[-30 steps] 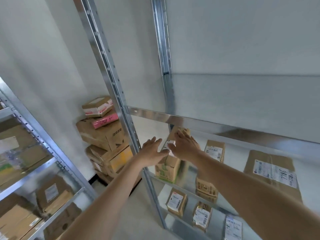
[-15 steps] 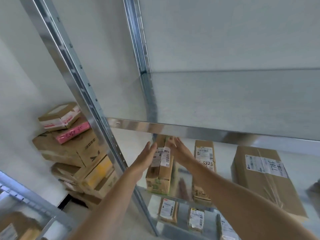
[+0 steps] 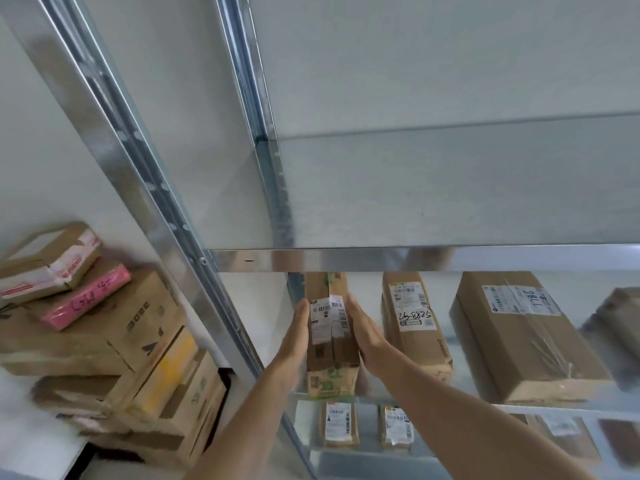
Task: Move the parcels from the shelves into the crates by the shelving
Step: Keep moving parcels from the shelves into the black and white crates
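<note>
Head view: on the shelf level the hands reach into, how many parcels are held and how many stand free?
Pressed between left hand and right hand: 1, the labelled parcel.
Standing free: 3, the parcel marked 24-8825, parcel marked 98LL, blurred parcel at the right edge.
Total: 4.

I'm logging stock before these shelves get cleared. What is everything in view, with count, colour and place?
Narrow cardboard parcel with white barcode labels: one, brown, upper parcel shelf, left end, between the hands.
Cardboard parcel with handwritten label: one, brown, just right of it.
Large taped cardboard box: one, brown, further right.
Small labelled cardboard parcels: at least two, brown, shelf below.
Flat pink parcel: one, pink, near the top of the stack.
Stacked cardboard boxes: several, brown, left of the shelving, by the wall.
Metal shelving: one unit, silver.
Left hand, right hand: one each, flat against the narrow parcel's sides.
</note>
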The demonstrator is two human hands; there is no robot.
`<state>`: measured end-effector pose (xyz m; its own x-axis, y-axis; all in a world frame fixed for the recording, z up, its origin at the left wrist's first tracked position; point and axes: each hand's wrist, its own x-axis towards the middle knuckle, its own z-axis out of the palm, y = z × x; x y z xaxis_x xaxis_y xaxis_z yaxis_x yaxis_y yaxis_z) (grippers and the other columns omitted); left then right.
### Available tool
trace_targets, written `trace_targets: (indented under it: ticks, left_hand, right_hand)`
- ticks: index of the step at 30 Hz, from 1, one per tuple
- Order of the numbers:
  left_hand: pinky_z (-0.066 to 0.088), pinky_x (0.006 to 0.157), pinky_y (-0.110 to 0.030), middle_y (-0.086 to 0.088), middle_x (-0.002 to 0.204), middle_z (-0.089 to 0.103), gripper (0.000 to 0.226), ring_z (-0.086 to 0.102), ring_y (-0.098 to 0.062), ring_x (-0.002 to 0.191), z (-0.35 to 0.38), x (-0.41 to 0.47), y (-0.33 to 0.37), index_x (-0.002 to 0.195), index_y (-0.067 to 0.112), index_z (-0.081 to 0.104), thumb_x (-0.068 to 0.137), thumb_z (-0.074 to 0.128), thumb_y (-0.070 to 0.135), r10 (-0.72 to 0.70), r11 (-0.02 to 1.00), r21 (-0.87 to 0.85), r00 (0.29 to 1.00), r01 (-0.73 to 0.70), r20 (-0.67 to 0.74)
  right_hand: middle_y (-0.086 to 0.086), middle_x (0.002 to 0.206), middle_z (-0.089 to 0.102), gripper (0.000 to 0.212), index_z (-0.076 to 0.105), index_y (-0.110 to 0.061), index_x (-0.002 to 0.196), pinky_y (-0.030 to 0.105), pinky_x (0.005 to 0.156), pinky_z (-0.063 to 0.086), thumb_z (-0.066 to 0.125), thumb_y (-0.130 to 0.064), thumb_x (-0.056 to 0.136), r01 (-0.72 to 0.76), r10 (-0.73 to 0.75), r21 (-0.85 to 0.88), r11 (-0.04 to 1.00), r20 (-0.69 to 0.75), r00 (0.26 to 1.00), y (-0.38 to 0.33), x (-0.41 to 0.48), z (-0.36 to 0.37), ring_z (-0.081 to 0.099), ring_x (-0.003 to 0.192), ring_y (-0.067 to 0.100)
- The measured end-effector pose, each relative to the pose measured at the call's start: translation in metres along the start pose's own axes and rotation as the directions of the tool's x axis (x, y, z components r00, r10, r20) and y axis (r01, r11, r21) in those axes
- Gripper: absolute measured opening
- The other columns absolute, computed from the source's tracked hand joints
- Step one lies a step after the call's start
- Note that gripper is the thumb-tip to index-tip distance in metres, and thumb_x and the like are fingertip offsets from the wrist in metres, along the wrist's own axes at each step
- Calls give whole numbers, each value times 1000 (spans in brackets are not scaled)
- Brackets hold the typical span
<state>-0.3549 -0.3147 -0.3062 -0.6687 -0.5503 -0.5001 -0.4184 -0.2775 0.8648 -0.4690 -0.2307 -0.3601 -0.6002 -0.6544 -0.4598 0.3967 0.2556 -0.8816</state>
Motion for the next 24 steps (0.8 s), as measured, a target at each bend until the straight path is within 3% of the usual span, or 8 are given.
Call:
trace_targets:
  ticks: [2,5,9,13,16,21,24]
  left_hand:
    - [49,79,-34,-2,111,75,69,68,-18,103,-3,4,-4,119,33,71,100,19,73,-27,999,-29,1000,27,12]
    - [53,80,-37,-6,110,77,70,71,-25,104,-4,8,-9,120,32,73,98,23,76,-37,998,-58,999,38,21]
    - [57,73,-35,-9,103,79,70,76,-26,94,-2,11,-14,119,29,74,100,23,73,-22,993,-118,998,29,55]
    - [58,78,-41,-14,103,78,75,75,-32,96,-1,10,-15,118,28,75,96,25,79,-20,990,-134,996,31,86]
    - [58,84,-45,-13,105,78,73,74,-33,99,2,7,-9,118,29,75,95,28,80,-15,990,-139,995,28,95]
    - [54,70,-35,-11,96,77,64,73,-27,90,7,-13,0,112,26,73,101,28,70,-5,992,-124,991,21,131]
    - [55,73,-37,-14,102,76,65,72,-29,94,10,-30,3,116,25,72,100,31,71,11,993,-121,992,3,122]
  right_hand:
    - [12,128,69,82,59,-24,138,59,109,45,30,-84,91,-9,10,51,999,-14,1000,-7,-6,7,64,120,31]
    - [12,119,73,75,64,-20,131,57,105,50,30,-77,96,-1,3,122,993,-19,1000,-5,-5,10,69,112,31]
    - [14,128,68,83,56,-23,142,56,105,49,34,-83,90,3,5,146,989,-55,998,-2,-4,16,67,115,32]
    - [14,148,55,114,34,-35,156,62,107,45,47,-101,64,-4,17,134,991,-97,995,11,10,18,59,128,36]
    - [14,152,50,115,32,-38,156,64,105,46,50,-101,62,7,11,144,990,-129,992,11,10,13,58,130,37]
    - [13,140,62,111,36,-30,156,54,100,52,49,-94,66,77,-45,198,977,-158,986,-9,-27,13,65,120,33]
    - [14,140,61,106,37,-27,156,50,97,54,48,-90,71,99,-65,198,975,-169,984,-14,-45,12,64,120,33]
